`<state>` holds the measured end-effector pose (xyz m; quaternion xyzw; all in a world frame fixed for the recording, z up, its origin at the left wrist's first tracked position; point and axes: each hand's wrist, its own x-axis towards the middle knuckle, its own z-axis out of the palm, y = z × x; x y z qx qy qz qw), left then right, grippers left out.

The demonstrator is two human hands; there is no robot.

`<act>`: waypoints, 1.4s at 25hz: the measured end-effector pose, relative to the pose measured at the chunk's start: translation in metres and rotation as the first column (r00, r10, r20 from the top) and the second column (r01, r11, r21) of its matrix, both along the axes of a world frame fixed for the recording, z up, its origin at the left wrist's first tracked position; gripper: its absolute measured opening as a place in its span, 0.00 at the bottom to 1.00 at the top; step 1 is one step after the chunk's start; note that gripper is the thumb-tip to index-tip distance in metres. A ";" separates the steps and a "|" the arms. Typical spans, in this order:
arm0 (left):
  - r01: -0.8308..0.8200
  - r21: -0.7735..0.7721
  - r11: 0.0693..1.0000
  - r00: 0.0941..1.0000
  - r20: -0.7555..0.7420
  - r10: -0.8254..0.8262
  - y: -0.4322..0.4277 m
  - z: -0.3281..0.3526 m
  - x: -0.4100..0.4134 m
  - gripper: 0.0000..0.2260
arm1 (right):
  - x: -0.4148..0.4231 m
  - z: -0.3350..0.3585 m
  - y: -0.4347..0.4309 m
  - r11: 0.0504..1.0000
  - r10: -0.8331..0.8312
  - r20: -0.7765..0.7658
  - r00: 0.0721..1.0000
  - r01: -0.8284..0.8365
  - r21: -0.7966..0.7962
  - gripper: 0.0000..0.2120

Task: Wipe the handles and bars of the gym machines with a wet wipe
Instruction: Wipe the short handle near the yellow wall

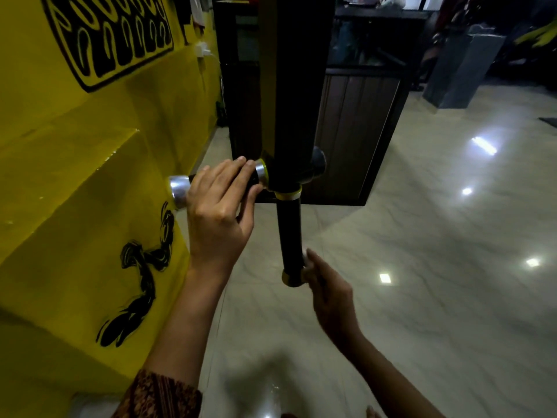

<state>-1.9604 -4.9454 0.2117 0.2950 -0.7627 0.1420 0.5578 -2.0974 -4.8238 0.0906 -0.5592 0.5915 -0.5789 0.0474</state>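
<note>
The right hand (328, 294) is seen from the back, so its fingers are mostly hidden. A small white wad, most likely the wet wipe (306, 257), shows at its fingertips and seems pinched against the hanging handle (289, 233). The picture is blurred there, so how tightly it is held is hard to tell. The wipe touches the handle near its bottom end, just above the end cap (291, 279).

Above the wipe the black handle runs up to a yellow ring (288, 194), where it joins the thick black post (297, 101). To the left of that joint the left hand (217, 206) holds the side handle (180, 190). Its fingers lie over the top and its thumb sits underneath, a loose wrap with no cloth in it. A round knob (319, 164) sticks out on the far side of the post.

Beyond the left hand is a yellow wall (75, 176), and beyond the right hand a glossy tiled floor (422, 267).

With the wipe at the bottom end, the hanging handle looks nearly covered. No wet sheen shows, so that is a guess. The side handle, the knob and the post probably still need wiping, as does any other equipment in the dim background.
</note>
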 end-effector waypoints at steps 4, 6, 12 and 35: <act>0.002 -0.007 1.000 1.000 -0.004 -0.003 0.001 0.000 -0.001 0.13 | -0.015 0.048 -0.023 1.000 -0.011 0.228 0.973 0.012 -0.005 0.16; -0.002 -0.008 1.000 1.000 -0.005 0.002 0.000 0.001 0.000 0.13 | 0.002 0.074 -0.042 1.000 0.021 0.167 0.986 -0.017 -0.025 0.17; -0.007 -0.004 1.000 1.000 -0.003 0.007 0.001 0.001 0.000 0.13 | 0.010 0.022 -0.024 0.999 0.021 -0.040 0.999 -0.022 -0.031 0.21; -0.006 0.008 1.000 1.000 0.000 0.006 0.001 0.002 -0.001 0.13 | -0.008 0.034 -0.002 0.984 0.066 -0.607 0.792 -0.154 -0.094 0.26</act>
